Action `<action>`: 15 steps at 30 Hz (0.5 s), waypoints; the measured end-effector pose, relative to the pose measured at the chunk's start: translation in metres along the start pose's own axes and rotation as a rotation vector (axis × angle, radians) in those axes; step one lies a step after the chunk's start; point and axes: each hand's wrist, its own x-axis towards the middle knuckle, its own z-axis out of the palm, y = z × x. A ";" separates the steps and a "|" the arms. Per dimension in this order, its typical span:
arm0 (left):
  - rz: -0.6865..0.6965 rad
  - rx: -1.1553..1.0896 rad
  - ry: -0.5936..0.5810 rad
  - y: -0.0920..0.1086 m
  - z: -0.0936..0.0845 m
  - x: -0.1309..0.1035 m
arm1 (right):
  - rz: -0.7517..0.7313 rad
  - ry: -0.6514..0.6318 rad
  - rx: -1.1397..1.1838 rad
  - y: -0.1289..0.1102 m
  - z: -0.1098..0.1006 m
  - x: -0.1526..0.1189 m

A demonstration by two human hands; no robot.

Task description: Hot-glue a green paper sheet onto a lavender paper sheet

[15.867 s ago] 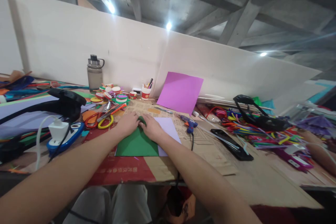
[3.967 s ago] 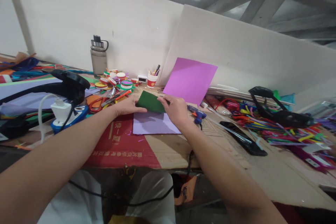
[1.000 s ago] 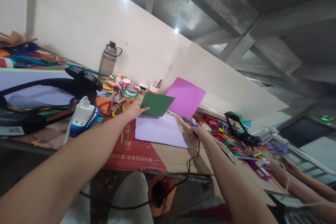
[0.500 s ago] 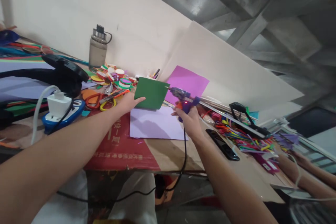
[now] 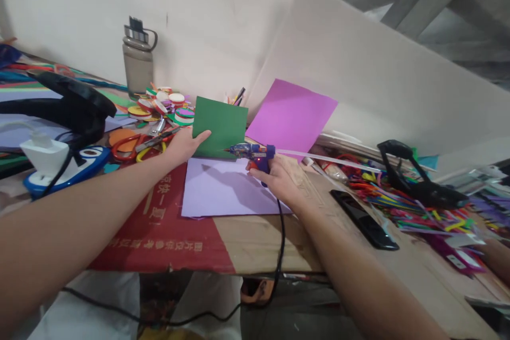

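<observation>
My left hand (image 5: 186,143) grips the left edge of a green sheet (image 5: 221,125), thumb in front, and holds it tilted up. In my right hand (image 5: 281,180) is a blue glue gun (image 5: 258,154) with a small red light and a long clear glue stick (image 5: 330,160) sticking out of its back. The gun's nozzle points left, close to the lower part of the green sheet; whether it touches I cannot tell. Below both lies a pale purple sheet (image 5: 231,191), crossed by shadows. A brighter purple sheet (image 5: 292,117) leans behind the gun.
Scissors (image 5: 123,146) and several small ribbon-edged discs (image 5: 175,100) lie left, near a water bottle (image 5: 137,61). A white plug (image 5: 45,156) sits in a blue power strip (image 5: 85,170). A phone (image 5: 364,220) and colourful pipe cleaners (image 5: 394,199) are right. The black cord (image 5: 282,239) hangs over the table edge.
The glue gun has swung from the green sheet's upper right edge to its lower front, now pointing nearly level leftward. The view has turned slightly to the left and down.
</observation>
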 end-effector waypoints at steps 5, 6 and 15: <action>-0.035 0.059 -0.063 0.008 -0.005 -0.001 | -0.012 -0.041 -0.056 0.023 0.010 -0.002; -0.031 0.068 -0.089 0.009 -0.007 -0.002 | -0.002 -0.048 -0.063 0.026 0.010 -0.001; 0.206 -0.012 -0.492 0.014 -0.033 -0.009 | 0.016 -0.064 -0.160 0.021 0.005 -0.002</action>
